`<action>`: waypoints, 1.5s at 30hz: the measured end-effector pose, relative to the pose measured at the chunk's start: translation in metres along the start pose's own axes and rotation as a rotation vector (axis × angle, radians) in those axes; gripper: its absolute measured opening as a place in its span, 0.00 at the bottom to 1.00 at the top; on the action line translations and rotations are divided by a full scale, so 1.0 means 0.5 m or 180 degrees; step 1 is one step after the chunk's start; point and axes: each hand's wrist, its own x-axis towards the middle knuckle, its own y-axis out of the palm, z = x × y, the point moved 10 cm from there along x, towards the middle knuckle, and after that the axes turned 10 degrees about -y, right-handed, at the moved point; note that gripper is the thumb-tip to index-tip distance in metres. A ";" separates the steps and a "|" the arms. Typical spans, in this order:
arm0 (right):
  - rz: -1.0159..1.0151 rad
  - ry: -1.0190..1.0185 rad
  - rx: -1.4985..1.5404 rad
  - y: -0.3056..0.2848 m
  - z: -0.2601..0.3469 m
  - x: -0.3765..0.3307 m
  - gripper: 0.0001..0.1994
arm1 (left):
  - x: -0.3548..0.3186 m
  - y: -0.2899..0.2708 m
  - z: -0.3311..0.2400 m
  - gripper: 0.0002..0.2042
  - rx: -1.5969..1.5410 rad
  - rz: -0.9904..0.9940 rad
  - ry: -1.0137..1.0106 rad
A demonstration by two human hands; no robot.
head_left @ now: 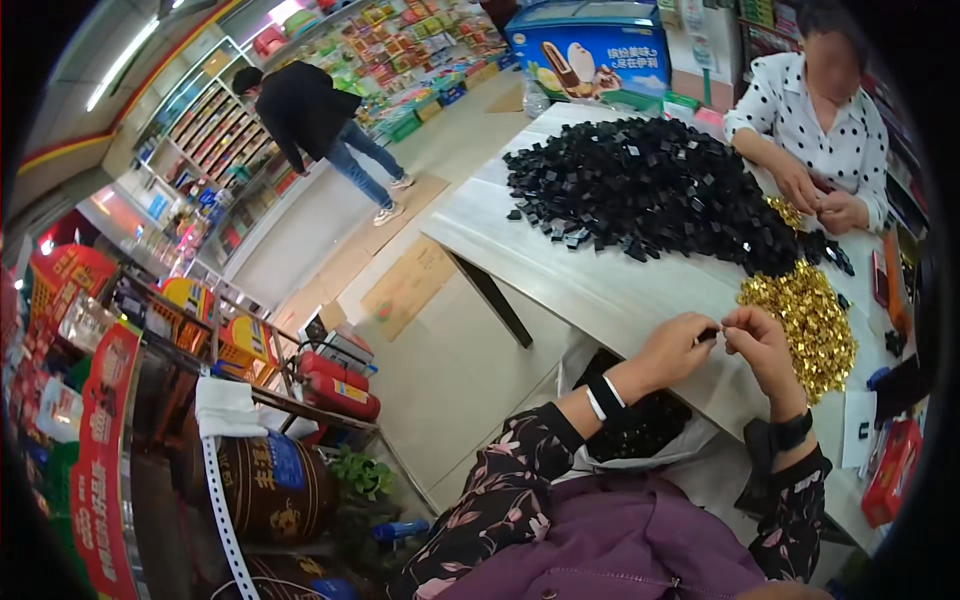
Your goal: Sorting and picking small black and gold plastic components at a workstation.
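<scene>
A small black piece (pixel 708 335) is grasped in the fingertips of the left hand (pixel 665 355); close beside it, the right hand (pixel 762 345) is held with thumb and finger pinched together, though whether anything is gripped there cannot be told. Just right of the right hand, a heap of gold pieces (pixel 812 335) is spread on the bench (pixel 590 300). Below the left hand, dark contents are held in a whitish bag (pixel 695 437). Beyond both hands, a mound of black pieces (pixel 640 190) is piled, with a co-worker (pixel 815 130) seen past it.
</scene>
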 end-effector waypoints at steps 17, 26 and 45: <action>0.0262 0.0797 -0.0657 -0.018 -0.049 -0.013 0.06 | -0.003 0.030 0.019 0.08 -0.0242 0.0196 -0.0475; 0.0184 0.0788 -0.0396 -0.022 -0.061 -0.007 0.07 | 0.003 0.014 0.003 0.09 -0.0667 0.0133 -0.0368; -0.0562 -0.0212 -0.3515 -0.108 0.042 -0.020 0.08 | 0.029 0.063 0.059 0.14 -0.0938 -0.0131 -0.0891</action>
